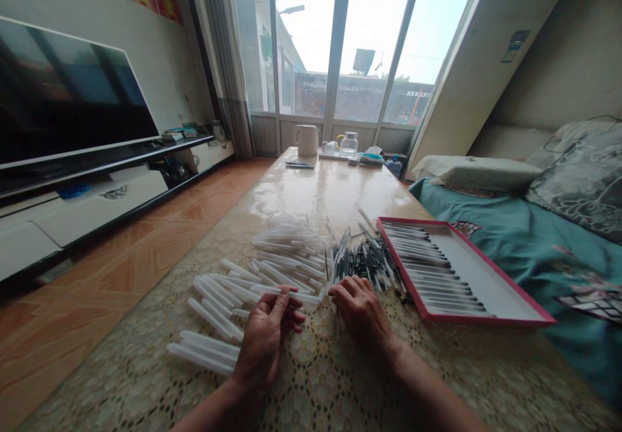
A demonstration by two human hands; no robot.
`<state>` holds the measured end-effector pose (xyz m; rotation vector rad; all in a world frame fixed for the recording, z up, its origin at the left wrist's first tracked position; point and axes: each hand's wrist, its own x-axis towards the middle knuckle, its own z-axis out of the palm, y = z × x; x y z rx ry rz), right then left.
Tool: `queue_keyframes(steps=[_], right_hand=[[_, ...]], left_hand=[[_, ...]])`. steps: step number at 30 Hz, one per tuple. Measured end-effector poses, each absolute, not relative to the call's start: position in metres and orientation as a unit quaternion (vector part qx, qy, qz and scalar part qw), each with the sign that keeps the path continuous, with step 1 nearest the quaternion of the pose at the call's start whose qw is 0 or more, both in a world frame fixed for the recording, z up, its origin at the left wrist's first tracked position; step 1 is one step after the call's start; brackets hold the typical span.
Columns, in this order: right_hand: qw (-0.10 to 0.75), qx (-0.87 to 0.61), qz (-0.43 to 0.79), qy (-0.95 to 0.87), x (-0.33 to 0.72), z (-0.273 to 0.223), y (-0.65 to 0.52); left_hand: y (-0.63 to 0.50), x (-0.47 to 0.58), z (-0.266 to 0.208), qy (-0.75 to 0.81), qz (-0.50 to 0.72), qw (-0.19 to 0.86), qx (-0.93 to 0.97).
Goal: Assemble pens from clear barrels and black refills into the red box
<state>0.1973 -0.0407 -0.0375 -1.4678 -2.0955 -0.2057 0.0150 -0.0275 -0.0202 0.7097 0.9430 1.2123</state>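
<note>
My left hand (pixel 268 331) is closed around a translucent white pen barrel (pixel 309 297), thumb on top, its right end pointing toward my other hand. Just beyond that end, my right hand (pixel 360 310) has its fingers curled and pressed together; whatever they hold is hidden. Many loose pen barrels (pixel 286 250) lie heaped in front of and left of my left hand. Past my right fingers is a pile of dark pen parts (pixel 364 257), thin and black-tipped. A pink-rimmed tray (pixel 505 276) at the right holds a row of pens (pixel 432 267) with dark ends.
The long table has a patterned lace-like cover (pixel 311 386). At its far end stand a white jug (pixel 306 140), a glass teapot (pixel 348 144) and a tissue pack (pixel 372 155). A teal-covered sofa (pixel 486 225) runs along the right; a TV cabinet (pixel 97 205) stands left.
</note>
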Motion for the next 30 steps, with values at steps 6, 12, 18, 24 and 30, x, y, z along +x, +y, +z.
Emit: queue_keyframes(steps=[6, 12, 18, 24, 30], right_hand=[[0.53, -0.523, -0.02, -0.667, 0.202, -0.026, -0.055], [0.68, -0.541, 0.248, -0.428, 0.205, -0.025, -0.062], [0.726, -0.476, 0.382, -0.317, 0.199, -0.028, -0.062], [0.727, -0.454, 0.415, -0.304, 0.194, -0.026, -0.063], [0.718, -0.458, 0.431, -0.299, 0.192, -0.023, -0.063]], left_hand=[[-0.025, 0.014, -0.02, 0.399, 0.54, 0.689, 0.274], [-0.022, 0.012, -0.017, 0.408, 0.552, 0.7, 0.197], [-0.022, 0.013, -0.016, 0.409, 0.553, 0.7, 0.193], [-0.022, 0.014, -0.018, 0.398, 0.547, 0.708, 0.201], [-0.021, 0.012, -0.018, 0.389, 0.554, 0.707, 0.202]])
